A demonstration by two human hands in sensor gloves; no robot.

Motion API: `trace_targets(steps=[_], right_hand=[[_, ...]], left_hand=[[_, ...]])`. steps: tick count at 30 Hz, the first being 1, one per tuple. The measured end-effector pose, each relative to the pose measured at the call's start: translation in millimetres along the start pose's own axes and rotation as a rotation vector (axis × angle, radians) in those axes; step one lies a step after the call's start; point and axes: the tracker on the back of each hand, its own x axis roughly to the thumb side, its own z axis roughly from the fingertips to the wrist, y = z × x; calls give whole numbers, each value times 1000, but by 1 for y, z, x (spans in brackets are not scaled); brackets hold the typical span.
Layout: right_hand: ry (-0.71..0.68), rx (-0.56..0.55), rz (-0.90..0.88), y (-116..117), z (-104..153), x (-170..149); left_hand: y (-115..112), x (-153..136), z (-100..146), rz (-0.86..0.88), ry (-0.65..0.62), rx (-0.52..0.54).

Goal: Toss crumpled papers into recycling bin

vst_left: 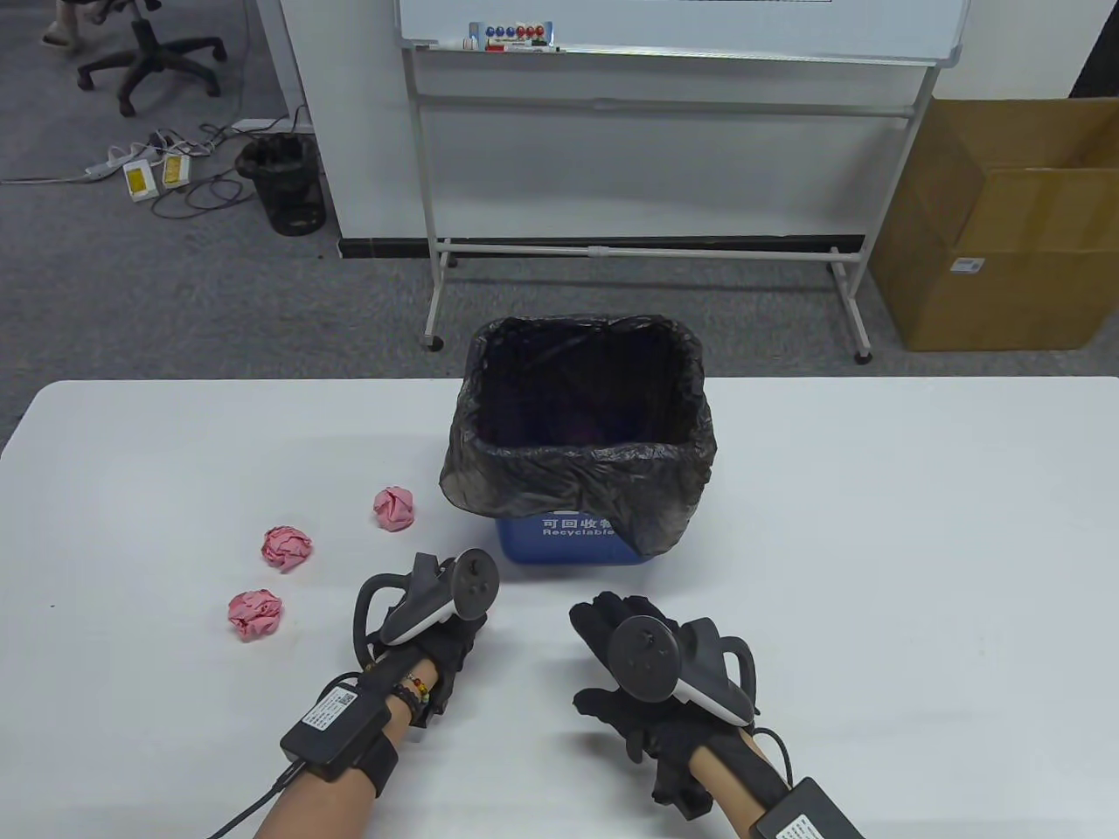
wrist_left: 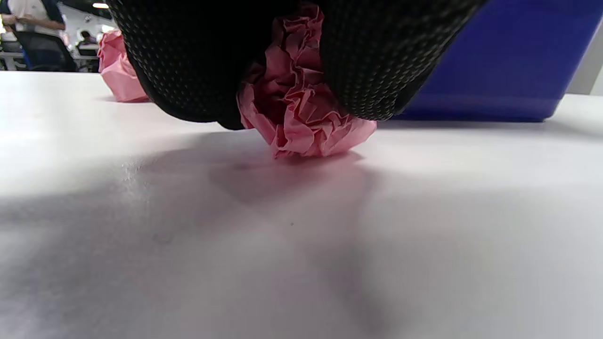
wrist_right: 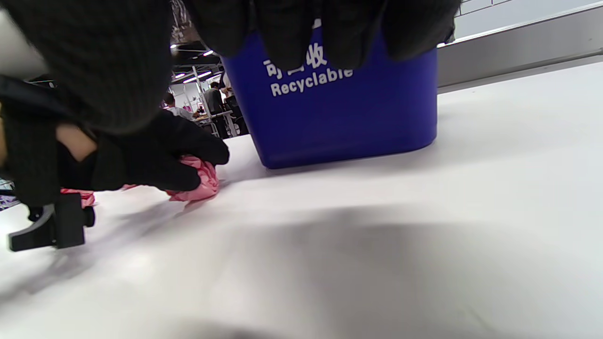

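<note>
White and smooth, the table [vst_left: 874,524] is seen in an office with grey carpet, a whiteboard [vst_left: 682,26] on a stand and a cardboard box [vst_left: 1005,227] behind it. On the table stands the bin [vst_left: 568,546], an upright blue plastic box with its mouth turned up, lined with a thin, wrinkled black bag [vst_left: 577,463] that is folded over the rim; the printed side with the word "Recyclable" faces the person. The papers are pink balls, roughly round, so no long axis can be told, and their surface is full of sharp creases. Three balls [vst_left: 286,547] are lying free on the table to the left of the bin, apart from each other. A fourth ball, the held ball [wrist_left: 301,108], is gripped by the left hand [vst_left: 437,629] just in front of the bin: in the left wrist view it is pressed between two knitted black fingers [wrist_left: 188,61], and its bottom is touching the table. The right hand [vst_left: 647,673] is placed to the right of the left one, near the bin. Its fingers [wrist_right: 301,33] are curled down, and nothing is seen between them, but whether the table is touched cannot be told.
</note>
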Motion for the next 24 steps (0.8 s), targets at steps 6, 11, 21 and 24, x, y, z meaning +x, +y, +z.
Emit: trace_targets(steps=[6,11,21,24], right_hand=[[24,25,19,1,0,-2],[63,42,35,1,-2,-8],[151,38,58,-1,-5,-27],[165,47,55,0,-6,-31]], left_hand=[[13,12,11,81,-67,-56],[29,22,23,158,-113,-96],[67,31,42,378,-226,-211],[80,36,40,479,-291,-262]])
